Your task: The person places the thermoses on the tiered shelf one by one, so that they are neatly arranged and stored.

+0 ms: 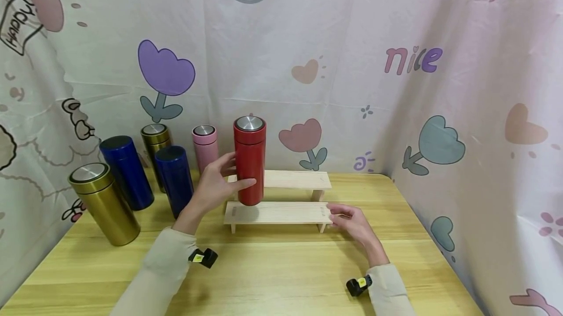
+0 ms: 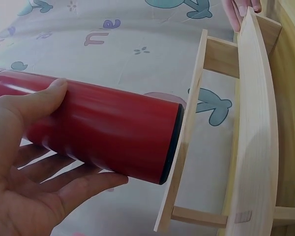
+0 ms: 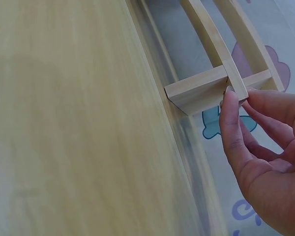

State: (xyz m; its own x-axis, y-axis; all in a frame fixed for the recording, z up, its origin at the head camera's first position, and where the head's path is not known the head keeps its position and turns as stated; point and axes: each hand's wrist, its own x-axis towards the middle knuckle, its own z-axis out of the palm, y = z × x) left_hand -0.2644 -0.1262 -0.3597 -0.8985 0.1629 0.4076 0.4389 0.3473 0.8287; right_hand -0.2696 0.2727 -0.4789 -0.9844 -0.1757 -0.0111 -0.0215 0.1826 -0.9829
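Observation:
My left hand (image 1: pixel 214 184) grips a red thermos flask (image 1: pixel 249 164) with a silver lid, thumb on one side and fingers round the other. The flask is upright, its dark base above the front step of a pale wooden two-step rack (image 1: pixel 277 212). In the left wrist view its base (image 2: pixel 172 143) overlaps the edge of the rear step (image 2: pixel 184 142). At the rack's right end, my right hand (image 1: pixel 352 223) pinches the corner of the front step between thumb and fingers, as the right wrist view shows at the step's end (image 3: pixel 234 78).
On the left of the wooden table (image 1: pixel 264 277) stand two gold flasks, one in front (image 1: pixel 105 208) and one behind (image 1: pixel 155 152). Two blue flasks (image 1: pixel 127 174) stand between them. A pink flask (image 1: pixel 205 147) is behind my left hand. A printed curtain (image 1: pixel 343 28) hangs behind the table.

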